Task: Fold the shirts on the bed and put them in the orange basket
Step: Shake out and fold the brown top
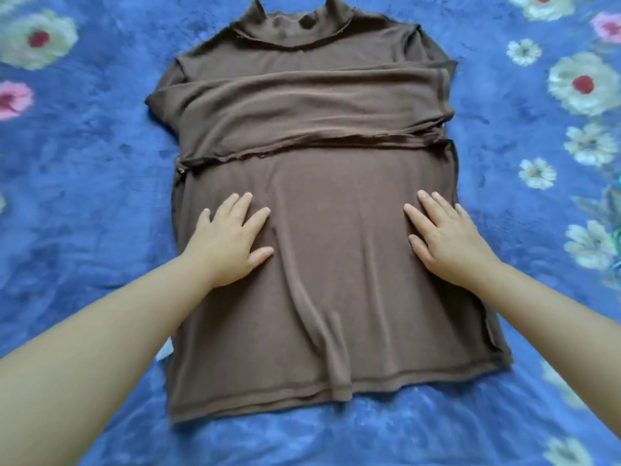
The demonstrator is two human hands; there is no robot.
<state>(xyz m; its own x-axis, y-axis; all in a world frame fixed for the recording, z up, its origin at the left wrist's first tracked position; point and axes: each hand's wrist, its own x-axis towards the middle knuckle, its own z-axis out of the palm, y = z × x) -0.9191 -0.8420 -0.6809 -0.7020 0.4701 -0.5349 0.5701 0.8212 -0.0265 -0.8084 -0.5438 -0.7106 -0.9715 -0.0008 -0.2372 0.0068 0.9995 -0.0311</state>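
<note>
Background is all bed [84,196], no walls, floor or windows in view. It's covered by a plush blue blanket [504,163] with a mottled, slightly crushed nap. Flower print along both sides: white blooms with red centres [584,84], a pink one [13,99] at left edge. Light is soft and even, no hard shadows.

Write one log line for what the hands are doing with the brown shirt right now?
step: smoothing | brown shirt: flat on blue bedspread, sleeves folded across | left hand: pressing shirt | right hand: pressing shirt
</note>
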